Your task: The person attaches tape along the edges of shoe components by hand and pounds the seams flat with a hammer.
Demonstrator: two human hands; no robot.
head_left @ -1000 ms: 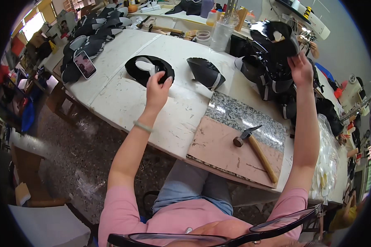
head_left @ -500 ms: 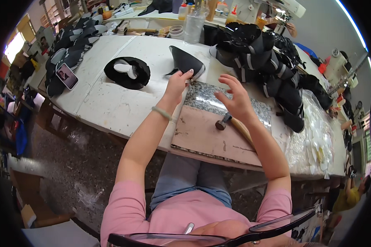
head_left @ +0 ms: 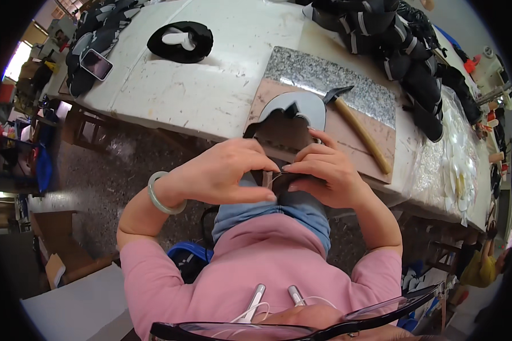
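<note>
Two hands [head_left: 222,173] [head_left: 331,175] at one grey-black piece [head_left: 277,104]; one hammer [head_left: 359,132]

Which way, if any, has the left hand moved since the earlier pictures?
Yes: the left hand has come toward the body, from beyond the pink board to its near side.

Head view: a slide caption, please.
Left hand and right hand hold a curved grey-and-black piece near a wooden-handled hammer.

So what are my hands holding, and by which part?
A curved grey-and-black piece, pinched at its near edge by the left hand and right hand.
</note>
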